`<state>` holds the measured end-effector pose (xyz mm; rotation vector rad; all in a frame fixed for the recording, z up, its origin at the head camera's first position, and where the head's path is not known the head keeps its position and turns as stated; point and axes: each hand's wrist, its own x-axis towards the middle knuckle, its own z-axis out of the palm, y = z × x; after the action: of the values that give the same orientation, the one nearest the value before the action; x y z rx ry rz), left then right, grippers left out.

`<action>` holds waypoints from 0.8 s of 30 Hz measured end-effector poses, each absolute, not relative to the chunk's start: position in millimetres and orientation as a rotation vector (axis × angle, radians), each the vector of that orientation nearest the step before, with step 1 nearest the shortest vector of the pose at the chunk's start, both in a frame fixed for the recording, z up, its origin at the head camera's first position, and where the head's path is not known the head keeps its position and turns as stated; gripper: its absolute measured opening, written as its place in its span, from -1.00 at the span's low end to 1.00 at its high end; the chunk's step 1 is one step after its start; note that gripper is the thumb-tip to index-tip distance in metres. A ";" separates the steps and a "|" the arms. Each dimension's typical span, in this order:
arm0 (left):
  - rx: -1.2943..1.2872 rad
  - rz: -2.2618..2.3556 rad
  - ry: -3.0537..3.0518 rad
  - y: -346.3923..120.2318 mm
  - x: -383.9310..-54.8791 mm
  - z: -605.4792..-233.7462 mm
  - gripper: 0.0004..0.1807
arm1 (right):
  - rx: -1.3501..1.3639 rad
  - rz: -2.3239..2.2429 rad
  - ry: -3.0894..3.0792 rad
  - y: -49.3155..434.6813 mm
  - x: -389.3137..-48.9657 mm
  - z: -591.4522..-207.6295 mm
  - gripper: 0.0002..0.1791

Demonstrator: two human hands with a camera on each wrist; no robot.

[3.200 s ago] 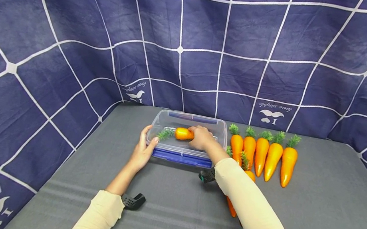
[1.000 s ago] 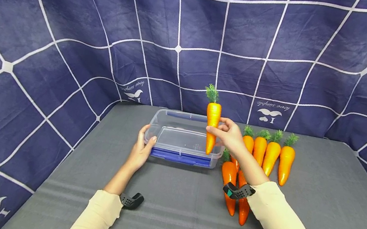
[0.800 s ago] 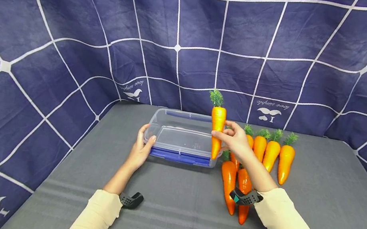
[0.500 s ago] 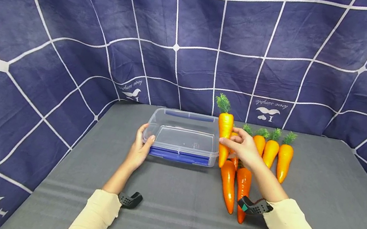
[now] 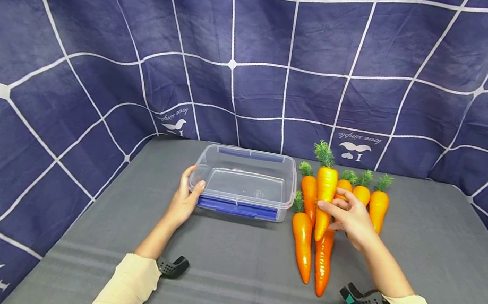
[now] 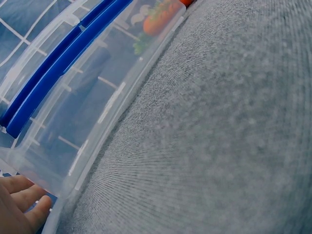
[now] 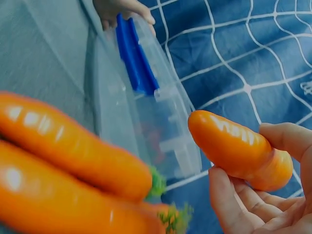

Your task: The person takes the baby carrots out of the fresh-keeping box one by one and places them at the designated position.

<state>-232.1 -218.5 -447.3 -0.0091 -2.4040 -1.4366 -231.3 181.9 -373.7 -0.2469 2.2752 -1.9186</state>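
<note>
In the head view a clear plastic food container (image 5: 245,187) with blue latches stands open at the back of the table, nothing inside it. My left hand (image 5: 184,200) holds its front left corner, thumb at the front rim and fingers along the left wall; the left wrist view shows those fingertips (image 6: 43,204) against the plastic. My right hand (image 5: 354,219) pinches an orange carrot (image 5: 327,183) with a green leafy top between thumb and fingers. This carrot hangs top up over the other carrots, overlapping several of them. In the right wrist view its smooth tip (image 7: 207,129) faces the camera.
Right of the container lie several more carrots in a row along the back, one at the far right (image 5: 378,206). Two redder carrots, one of them (image 5: 301,248) on the left, lie in front. A blue checked cloth (image 5: 265,26) hangs behind the grey table (image 5: 227,283).
My right hand has lifted the carrot out of the container, turned it top up and carried it right over the other carrots. The left hand has stayed on the container.
</note>
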 end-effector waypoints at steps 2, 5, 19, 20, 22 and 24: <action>-0.012 -1.438 -2.407 -217.6 -232.6 -448.1 -0.41 | -0.238 -1.914 2.286 190.3 -228.2 -374.8 -0.16; -0.024 -1.448 -2.400 -216.7 -232.7 -448.6 -0.41 | -0.226 -1.922 2.284 200.9 -223.9 -376.5 -0.13; -0.017 -1.465 -2.395 -216.9 -231.8 -447.6 -0.42 | -0.173 -1.843 2.370 236.8 -209.6 -393.0 -0.10; -0.016 -1.466 -2.393 -216.6 -231.6 -447.3 -0.42 | -0.172 -1.839 2.374 238.2 -208.4 -394.3 -0.10; -0.021 -1.460 -2.392 -216.4 -231.4 -446.9 -0.41 | -0.174 -1.828 2.376 240.9 -206.5 -398.0 -0.12; -0.021 -1.459 -2.389 -216.1 -231.5 -446.7 -0.41 | -0.161 -1.807 2.377 242.9 -204.4 -402.6 -0.12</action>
<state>-231.5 -216.1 -446.7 -0.0213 -2.3892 -1.4595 -204.4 242.9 -402.6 -0.1613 2.3770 -1.8068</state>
